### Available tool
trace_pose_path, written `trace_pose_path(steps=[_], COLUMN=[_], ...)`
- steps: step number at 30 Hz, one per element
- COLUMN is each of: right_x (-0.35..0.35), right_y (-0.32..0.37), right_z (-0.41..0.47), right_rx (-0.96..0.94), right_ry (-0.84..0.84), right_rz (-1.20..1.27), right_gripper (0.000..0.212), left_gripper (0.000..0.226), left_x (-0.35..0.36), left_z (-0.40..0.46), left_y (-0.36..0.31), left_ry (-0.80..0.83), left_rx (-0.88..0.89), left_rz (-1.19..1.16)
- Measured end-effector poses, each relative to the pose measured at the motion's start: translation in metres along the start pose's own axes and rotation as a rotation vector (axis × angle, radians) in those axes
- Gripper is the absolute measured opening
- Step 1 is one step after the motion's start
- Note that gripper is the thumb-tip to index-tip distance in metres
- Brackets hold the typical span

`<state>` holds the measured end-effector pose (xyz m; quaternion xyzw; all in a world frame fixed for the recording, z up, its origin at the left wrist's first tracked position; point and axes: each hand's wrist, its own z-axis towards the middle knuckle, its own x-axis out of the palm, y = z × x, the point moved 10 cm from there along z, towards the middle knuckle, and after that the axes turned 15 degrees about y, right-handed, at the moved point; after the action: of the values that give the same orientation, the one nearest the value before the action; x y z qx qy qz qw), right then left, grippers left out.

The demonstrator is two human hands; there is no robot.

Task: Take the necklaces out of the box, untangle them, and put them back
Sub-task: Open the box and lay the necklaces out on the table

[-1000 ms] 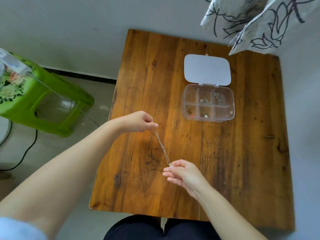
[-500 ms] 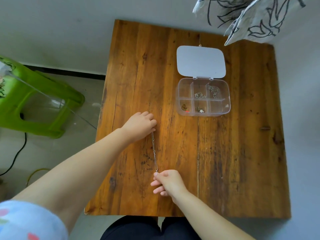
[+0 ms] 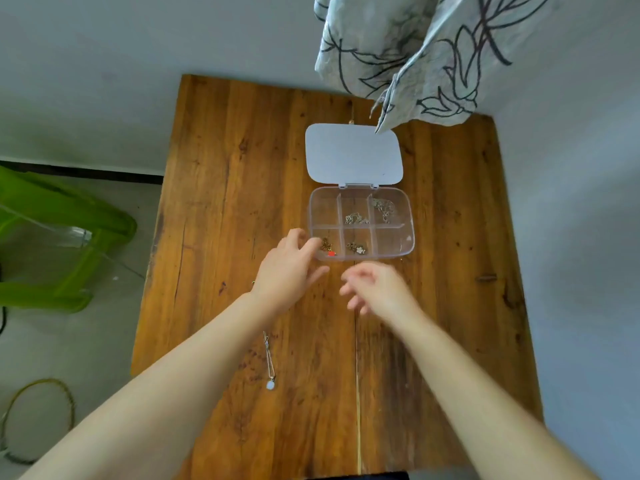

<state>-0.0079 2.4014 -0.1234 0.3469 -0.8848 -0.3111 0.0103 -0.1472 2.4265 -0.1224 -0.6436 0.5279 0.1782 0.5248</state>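
From the head camera, your left hand (image 3: 289,268) reaches forward over the worn brown wooden table (image 3: 221,188), palm down, fingers loosely spread and holding nothing; its fingertips (image 3: 313,243) sit at the near-left corner of the clear plastic six-compartment box (image 3: 408,237), though whether they touch the rim you cannot tell from here; your right hand (image 3: 379,289) hovers just near of the box, fingers curled loosely apart and blurred, also empty; both forearms run bare from the near edge of the frame. The box's flat white rounded lid (image 3: 353,154) lies open on the far side, hinged to the tray; small tangled gold-coloured necklaces (image 3: 356,218) lie in four compartments: far middle, far right, near left and near middle, the near-left one carrying a red bead; the far-left and near-right compartments look bare. A thin silver chain necklace with a pale round pendant (image 3: 269,362) lies stretched straight on the table near your left forearm, well apart from the box; a leaf-printed white cloth (image 3: 415,46) hangs at the far right; a bright green plastic stool (image 3: 52,220) stands on the floor at left.
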Motion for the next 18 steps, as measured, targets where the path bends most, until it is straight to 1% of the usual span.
trace_pose_path(steps=[2,4,6,9,11,18], right_x=[-0.048,-0.069,-0.074,-0.066,-0.058,-0.051], right_y=[0.032,0.062,0.082,0.093,0.092,0.095], right_z=[0.013,0.028,0.047,0.078,0.094,0.115], right_rx=[-0.119,-0.211,-0.257,-0.274,-0.267,-0.246], right_ry=[-0.127,-0.199,-0.212,-0.167,-0.117,-0.031], right_rz=[-0.190,-0.480,-0.708,-0.940,-1.057,-1.246], right_gripper=[0.020,0.023,0.027,0.031,0.031,0.016], left_gripper=[0.032,0.025,0.023,0.022,0.022,0.019], left_x=[0.000,-0.002,-0.005,-0.010,-0.010,-0.010], left_z=[0.007,0.009,0.012,0.015,0.016,0.014], left_y=[0.001,0.003,0.006,0.009,0.011,0.010], left_ry=[-0.007,-0.020,-0.031,-0.044,-0.050,-0.109], left_rx=[-0.023,-0.016,-0.020,-0.013,-0.005,-0.002], left_rz=[-0.010,-0.012,-0.014,-0.012,-0.004,-0.032])
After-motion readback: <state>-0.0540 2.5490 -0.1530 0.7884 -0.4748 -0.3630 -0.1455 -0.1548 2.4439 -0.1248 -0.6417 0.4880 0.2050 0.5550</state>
